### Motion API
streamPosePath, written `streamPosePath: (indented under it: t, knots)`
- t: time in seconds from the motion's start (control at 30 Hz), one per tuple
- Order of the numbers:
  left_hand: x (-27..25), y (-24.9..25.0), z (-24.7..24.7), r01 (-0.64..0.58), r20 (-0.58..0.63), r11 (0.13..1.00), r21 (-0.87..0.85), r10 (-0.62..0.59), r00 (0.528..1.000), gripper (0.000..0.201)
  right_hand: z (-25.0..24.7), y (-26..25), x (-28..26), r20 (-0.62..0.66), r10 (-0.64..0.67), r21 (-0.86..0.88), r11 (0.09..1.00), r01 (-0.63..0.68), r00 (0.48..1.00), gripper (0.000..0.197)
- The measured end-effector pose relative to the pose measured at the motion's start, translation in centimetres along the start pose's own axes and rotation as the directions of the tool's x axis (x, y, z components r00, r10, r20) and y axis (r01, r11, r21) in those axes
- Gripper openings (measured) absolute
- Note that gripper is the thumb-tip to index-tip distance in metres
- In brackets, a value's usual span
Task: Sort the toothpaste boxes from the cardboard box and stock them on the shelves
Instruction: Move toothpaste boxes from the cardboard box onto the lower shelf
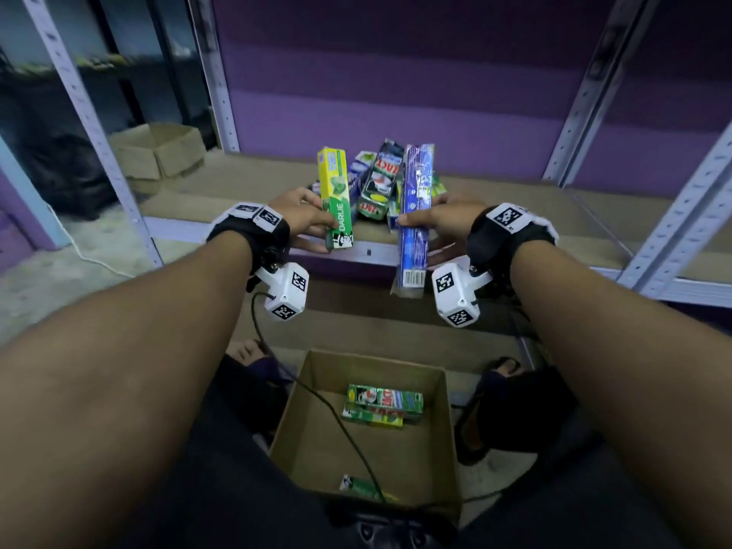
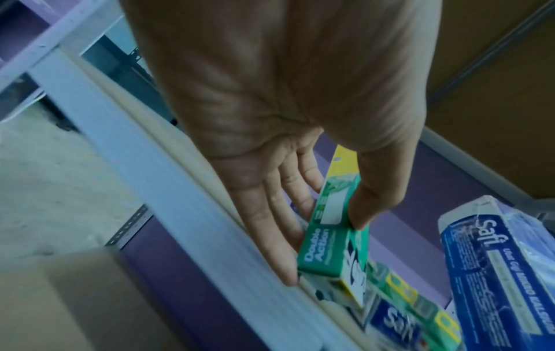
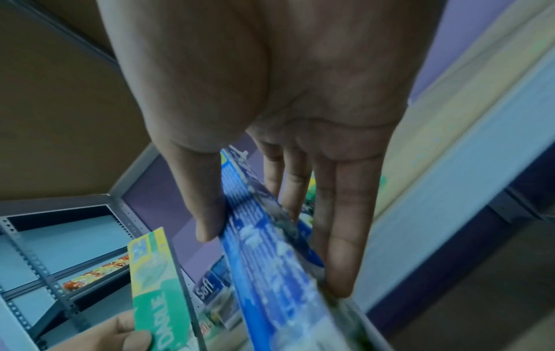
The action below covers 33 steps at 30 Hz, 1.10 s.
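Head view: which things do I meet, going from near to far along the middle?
Cardboard box on the floor → shelf edge → Darlie box in the left hand and blue box in the right hand → pile of boxes → purple wall.

The green box (image 1: pixel 337 204) reads "DARLIE"; the blue box (image 2: pixel 504 268) "Safi".

Left hand (image 1: pixel 303 215): pinches the green-and-yellow Darlie box (image 1: pixel 336 200) upright over the shelf (image 1: pixel 222 192) edge.
Right hand (image 1: pixel 439 223): holds the long blue box (image 1: pixel 414 219).
Pile of boxes (image 1: pixel 376 184): lies on the shelf between both hands.
Cardboard box (image 1: pixel 317 449): on the floor below, a few green boxes (image 1: pixel 382 402) inside.
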<state>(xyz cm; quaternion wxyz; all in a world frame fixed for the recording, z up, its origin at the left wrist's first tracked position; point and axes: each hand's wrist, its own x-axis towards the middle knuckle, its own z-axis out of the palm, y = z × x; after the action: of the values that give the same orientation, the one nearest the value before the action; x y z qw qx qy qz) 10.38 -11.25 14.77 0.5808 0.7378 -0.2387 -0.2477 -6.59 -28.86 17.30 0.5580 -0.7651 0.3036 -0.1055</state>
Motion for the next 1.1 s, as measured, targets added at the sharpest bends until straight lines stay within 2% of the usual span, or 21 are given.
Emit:
streamPosePath:
  t: [0.2, 0.27, 0.43, 0.57, 0.67, 0.8, 0.97, 1.03, 1.1]
  knots:
    - [5.2, 4.1, -2.5, -0.064, -0.07, 0.997, 0.037, 0.067, 0.995, 0.022, -1.7, -5.0, 4.0, -0.124, -0.008, -0.034, 0.999, 0.004, 0.992, 0.042]
    - [6.8, 5.1, -3.0, -0.05, -0.047, 0.995, 0.092, 0.054, 0.997, 0.014, -2.3, -5.7, 5.8, -0.161, 0.01, -0.054, 0.998, -0.019, 0.987, 0.039]
    - [11.1, 5.3, -3.6, 0.008, -0.075, 0.986, 0.166, 0.004, 0.997, 0.014, -3.1, -6.2, 10.6, -0.216, 0.046, -0.201, 0.975, -0.091, 0.975, 0.03]
    - [14.4, 4.5, -3.7, 0.086, -0.154, 0.973, 0.216, -0.053, 0.987, 0.014, -3.9, -6.5, 14.8, -0.243, -0.027, -0.486, 0.868, -0.097, 0.97, 0.041]
    - [16.5, 3.8, -3.7, 0.129, -0.13, 0.954, 0.271, -0.096, 0.987, 0.024, -3.9, -6.5, 17.7, -0.248, -0.075, -0.715, 0.687, -0.13, 0.966, 0.05]
    - [18.2, 2.8, -3.6, 0.097, -0.112, 0.936, 0.338, -0.062, 0.992, 0.024, -3.2, -6.1, 20.8, -0.221, -0.157, -0.82, 0.564, -0.097, 0.963, 0.055]
    - [18.4, 2.3, -3.7, 0.009, -0.088, 0.85, 0.527, 0.045, 0.995, 0.034, -1.9, -6.0, 21.4, -0.206, -0.185, -0.838, 0.541, -0.075, 0.961, 0.056]
    - [18.2, 2.3, -3.6, -0.019, -0.087, 0.793, 0.608, 0.091, 0.992, 0.036, -1.6, -6.0, 21.2, -0.212, -0.181, -0.835, 0.544, -0.082, 0.96, 0.068]
    - [17.9, 2.4, -3.4, -0.044, -0.092, 0.732, 0.68, 0.144, 0.985, 0.029, -1.6, -5.9, 20.9, -0.215, -0.169, -0.847, 0.522, -0.098, 0.962, 0.088]
